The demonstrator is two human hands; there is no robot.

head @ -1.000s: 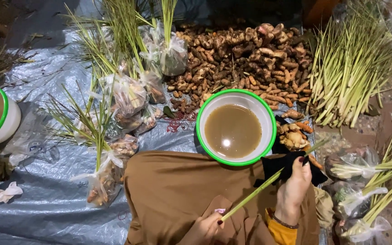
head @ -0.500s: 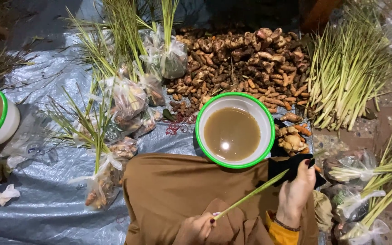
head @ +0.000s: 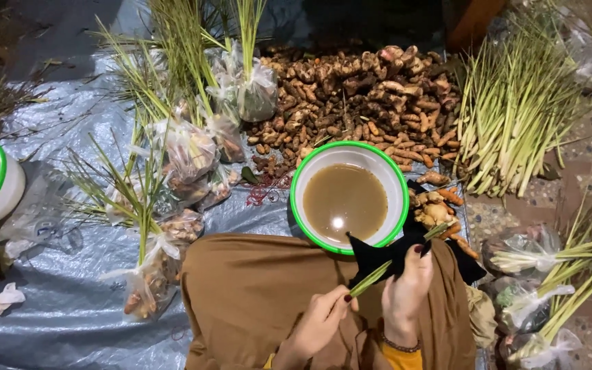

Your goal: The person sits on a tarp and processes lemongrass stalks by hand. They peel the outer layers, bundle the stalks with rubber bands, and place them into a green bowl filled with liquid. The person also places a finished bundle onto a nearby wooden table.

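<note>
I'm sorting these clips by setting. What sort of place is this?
Probably a ground-level market stall or produce-packing spot. A heap of ginger-like roots and lemongrass stalks lie on a grey tarp, beside small tied plastic bags of produce.

Landmark: round white bowl with green rim [head: 296, 179], holding brown liquid.

- Clear tied plastic bags of roots and green stalks [head: 190, 147]: cluster left of bowl, on grey tarp.
- One knotted clear bag with upright green stalk [head: 257, 92]: up-left of bowl.
- Clear bag of brown roots [head: 146, 288]: down-left of bowl.
- Clear bags with pale stalks [head: 523, 248]: right of bowl, further ones below.
- No labels, signs, screens visible.
</note>
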